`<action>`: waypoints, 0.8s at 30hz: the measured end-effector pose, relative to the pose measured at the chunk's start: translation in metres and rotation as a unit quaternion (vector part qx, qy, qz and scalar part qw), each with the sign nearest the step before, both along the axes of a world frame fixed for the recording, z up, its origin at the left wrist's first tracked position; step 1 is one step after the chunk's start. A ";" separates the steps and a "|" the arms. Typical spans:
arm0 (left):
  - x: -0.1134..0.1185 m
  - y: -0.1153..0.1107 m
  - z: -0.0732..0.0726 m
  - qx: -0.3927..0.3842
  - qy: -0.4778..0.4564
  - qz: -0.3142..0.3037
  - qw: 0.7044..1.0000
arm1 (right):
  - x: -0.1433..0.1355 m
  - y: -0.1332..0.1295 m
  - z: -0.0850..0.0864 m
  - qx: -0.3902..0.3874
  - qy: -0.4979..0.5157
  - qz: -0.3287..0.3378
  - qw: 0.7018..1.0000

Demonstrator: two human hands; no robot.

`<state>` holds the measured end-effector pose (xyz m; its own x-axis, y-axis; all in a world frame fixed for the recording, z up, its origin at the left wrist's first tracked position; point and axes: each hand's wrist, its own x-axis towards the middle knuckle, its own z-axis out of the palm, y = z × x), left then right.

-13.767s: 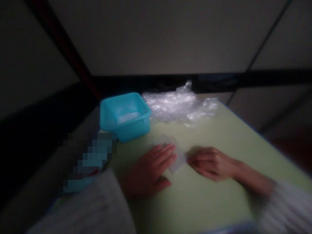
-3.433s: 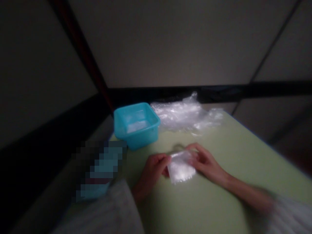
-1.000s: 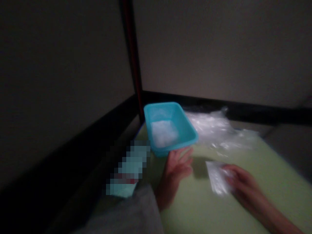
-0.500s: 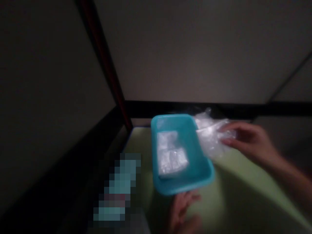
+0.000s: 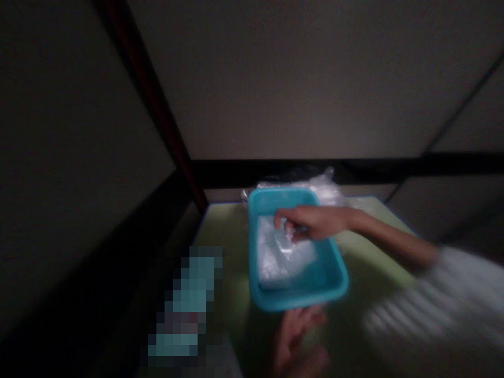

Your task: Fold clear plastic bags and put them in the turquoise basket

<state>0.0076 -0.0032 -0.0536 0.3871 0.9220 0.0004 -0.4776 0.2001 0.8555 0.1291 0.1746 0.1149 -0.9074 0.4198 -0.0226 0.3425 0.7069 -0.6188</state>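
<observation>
A turquoise plastic basket (image 5: pixel 299 302) stands on a green mat, with clear plastic packets (image 5: pixel 275 262) lying along its left side. Reaching in from the right, my right hand (image 5: pixel 311 221) is inside the basket, its fingers closed on a clear plastic packet (image 5: pixel 286 244) above the others. My left hand (image 5: pixel 297 338) is at the near edge of the basket, palm up with its fingers apart and holding nothing. Behind the basket, crumpled clear plastic (image 5: pixel 326 189) lies at the mat's far edge. The image is dim and blurred.
The green mat (image 5: pixel 224 226) ends near a wall (image 5: pixel 299 94) with a dark band along its base. A dark red post (image 5: pixel 157 100) stands at the wall corner. At the lower left is a pixelated turquoise patch (image 5: pixel 189 294).
My right hand has moved left from the plastic beside the basket to inside it, with a packet in its fingers. A light sleeve has come into view. My left hand has barely moved.
</observation>
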 end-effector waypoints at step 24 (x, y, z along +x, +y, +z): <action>-0.002 0.007 -0.013 0.151 -0.091 -0.006 0.984 | -0.011 -0.003 0.002 0.135 -0.140 -0.021 0.981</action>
